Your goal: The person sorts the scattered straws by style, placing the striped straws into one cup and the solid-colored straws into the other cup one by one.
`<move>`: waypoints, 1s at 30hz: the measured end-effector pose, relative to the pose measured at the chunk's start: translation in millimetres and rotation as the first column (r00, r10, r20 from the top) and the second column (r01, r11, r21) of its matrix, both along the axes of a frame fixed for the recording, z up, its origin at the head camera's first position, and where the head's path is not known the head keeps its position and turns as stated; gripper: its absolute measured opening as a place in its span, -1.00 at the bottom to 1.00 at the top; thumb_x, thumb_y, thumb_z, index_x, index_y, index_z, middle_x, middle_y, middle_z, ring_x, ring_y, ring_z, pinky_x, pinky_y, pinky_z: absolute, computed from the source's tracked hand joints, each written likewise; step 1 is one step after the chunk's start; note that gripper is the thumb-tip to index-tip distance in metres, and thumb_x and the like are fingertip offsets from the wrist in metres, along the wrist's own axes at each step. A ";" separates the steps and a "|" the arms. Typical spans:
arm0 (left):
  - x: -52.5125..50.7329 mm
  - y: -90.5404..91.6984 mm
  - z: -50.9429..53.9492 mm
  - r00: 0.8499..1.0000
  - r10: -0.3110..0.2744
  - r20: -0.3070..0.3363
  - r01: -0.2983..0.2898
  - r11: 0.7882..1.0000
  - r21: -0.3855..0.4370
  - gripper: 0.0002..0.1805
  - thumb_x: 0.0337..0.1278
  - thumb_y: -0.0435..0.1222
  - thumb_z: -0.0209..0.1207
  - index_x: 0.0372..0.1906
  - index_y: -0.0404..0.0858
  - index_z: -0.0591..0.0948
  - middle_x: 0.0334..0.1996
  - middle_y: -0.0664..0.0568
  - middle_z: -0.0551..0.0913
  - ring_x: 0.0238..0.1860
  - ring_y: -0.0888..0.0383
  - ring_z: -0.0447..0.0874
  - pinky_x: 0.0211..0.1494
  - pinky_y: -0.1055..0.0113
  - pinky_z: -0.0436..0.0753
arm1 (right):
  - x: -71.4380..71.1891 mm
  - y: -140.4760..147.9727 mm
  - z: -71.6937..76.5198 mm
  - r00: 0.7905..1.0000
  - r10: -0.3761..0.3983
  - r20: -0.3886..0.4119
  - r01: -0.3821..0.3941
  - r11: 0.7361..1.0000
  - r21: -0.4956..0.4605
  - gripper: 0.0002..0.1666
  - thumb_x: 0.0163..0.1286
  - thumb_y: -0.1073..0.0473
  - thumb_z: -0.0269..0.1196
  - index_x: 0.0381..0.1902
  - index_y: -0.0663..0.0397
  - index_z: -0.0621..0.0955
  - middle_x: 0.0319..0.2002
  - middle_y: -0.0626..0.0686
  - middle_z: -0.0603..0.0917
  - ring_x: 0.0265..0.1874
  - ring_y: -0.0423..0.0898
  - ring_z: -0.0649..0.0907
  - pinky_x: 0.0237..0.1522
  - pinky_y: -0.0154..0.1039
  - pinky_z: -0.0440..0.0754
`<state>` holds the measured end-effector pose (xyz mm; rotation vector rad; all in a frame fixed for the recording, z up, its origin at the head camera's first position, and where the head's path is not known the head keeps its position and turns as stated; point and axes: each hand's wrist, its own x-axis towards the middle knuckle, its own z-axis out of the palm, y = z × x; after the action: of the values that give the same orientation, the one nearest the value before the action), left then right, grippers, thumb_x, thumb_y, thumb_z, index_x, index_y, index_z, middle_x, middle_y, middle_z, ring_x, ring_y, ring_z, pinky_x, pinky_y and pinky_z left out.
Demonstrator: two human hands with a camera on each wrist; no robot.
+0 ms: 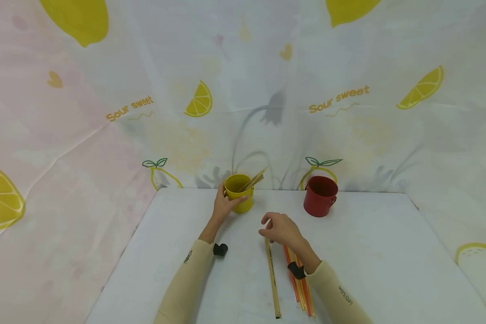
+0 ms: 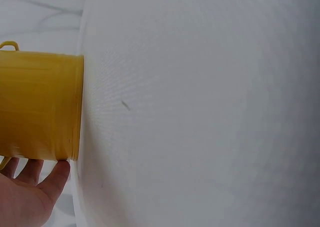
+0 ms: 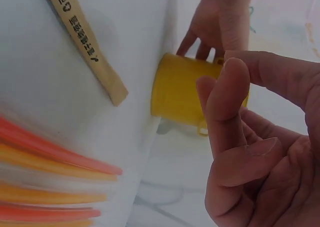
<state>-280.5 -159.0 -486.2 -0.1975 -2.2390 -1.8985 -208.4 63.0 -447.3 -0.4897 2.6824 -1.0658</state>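
The left hand (image 1: 223, 206) grips the yellow bucket (image 1: 244, 208), thumb on the near side and fingers spread against the wall. The right hand (image 1: 282, 229) holds nothing; its fingers are loosely bent, with a gap before the thumb. The yellow bucket stands upright at the table's far edge and contains several sticks (image 1: 255, 181), which lean out over its right rim. One paper-wrapped stick (image 1: 273, 279) lies on the table (image 1: 372, 252), its far end near the right fingertips. Red and orange straws (image 1: 298, 288) lie just beside it, partly covered by the right forearm and a black wrist camera (image 1: 295, 271). The red bucket (image 1: 317, 202) stands upright, well apart to the right. A lemon-print cloth (image 1: 235, 67) hangs behind the table.
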 end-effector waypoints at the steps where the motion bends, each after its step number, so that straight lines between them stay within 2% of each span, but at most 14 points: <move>1: -0.1 -0.2 -0.4 1.000 0.000 -0.002 0.000 1.000 -0.001 -0.05 0.01 -0.35 0.46 0.47 -0.33 0.19 0.33 -0.23 0.36 0.33 -0.17 0.32 0.35 -0.10 0.32 | 0.5 -0.5 -2.2 1.000 -0.002 0.002 0.002 1.000 0.012 -0.70 0.26 0.13 0.40 -0.14 0.18 0.62 -0.56 -0.11 0.62 -0.65 -0.10 0.62 -0.49 -0.21 0.52; 4: -1.1 -0.6 -1.6 1.000 0.001 0.000 -0.001 1.000 -0.004 -0.05 0.01 -0.34 0.46 0.47 -0.31 0.19 0.33 -0.22 0.36 0.33 -0.17 0.32 0.35 -0.10 0.32 | 3.0 -1.6 -7.9 1.000 -0.007 0.003 0.007 1.000 0.026 -0.70 0.23 0.16 0.41 -0.16 0.19 0.62 -0.60 -0.11 0.61 -0.69 -0.15 0.58 -0.52 -0.23 0.51; 11: -24.1 -5.5 -35.7 1.000 0.029 0.002 -0.029 1.000 0.006 0.00 -0.07 -0.19 0.52 0.48 -0.08 0.22 0.35 -0.06 0.36 0.36 -0.08 0.29 0.37 -0.08 0.29 | 10.3 -5.0 -19.3 1.000 -0.019 0.007 0.018 0.994 0.110 -0.72 0.19 0.19 0.42 -0.19 0.17 0.61 -0.67 -0.11 0.55 -0.72 -0.18 0.54 -0.58 -0.27 0.44; 15: -23.2 -5.0 -37.7 0.999 0.039 -0.008 -0.039 0.999 0.003 -0.02 -0.09 -0.17 0.53 0.45 -0.03 0.24 0.32 0.02 0.38 0.35 -0.02 0.29 0.39 -0.08 0.26 | 13.8 -5.5 -27.3 0.999 -0.034 0.008 0.032 0.987 0.158 -0.71 0.18 0.17 0.44 -0.21 0.15 0.60 -0.69 -0.09 0.54 -0.74 -0.18 0.53 -0.61 -0.27 0.41; 24: -22.1 -4.7 -34.1 1.000 0.029 0.001 -0.029 0.999 0.015 -0.01 -0.07 -0.22 0.52 0.47 -0.06 0.22 0.35 -0.01 0.35 0.38 -0.03 0.26 0.39 -0.06 0.26 | 15.7 -5.0 -32.6 0.999 -0.051 0.015 0.047 0.979 0.199 -0.71 0.13 0.24 0.46 -0.27 0.13 0.56 -0.72 -0.07 0.51 -0.75 -0.18 0.49 -0.59 -0.29 0.40; 30: -7.7 -2.8 -11.5 1.000 -0.007 0.002 0.007 1.000 0.020 -0.02 -0.01 -0.32 0.47 0.49 -0.27 0.17 0.36 -0.19 0.32 0.38 -0.15 0.24 0.39 -0.12 0.25 | 15.1 -4.8 -35.4 0.997 -0.072 0.011 0.069 0.979 0.192 -0.72 0.07 0.33 0.42 -0.27 0.15 0.57 -0.71 -0.06 0.51 -0.74 -0.15 0.49 -0.60 -0.28 0.42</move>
<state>-288.2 -161.9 -497.7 -0.2006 -2.2223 -1.9247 -193.3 58.2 -482.7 -0.3496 2.7676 -0.8132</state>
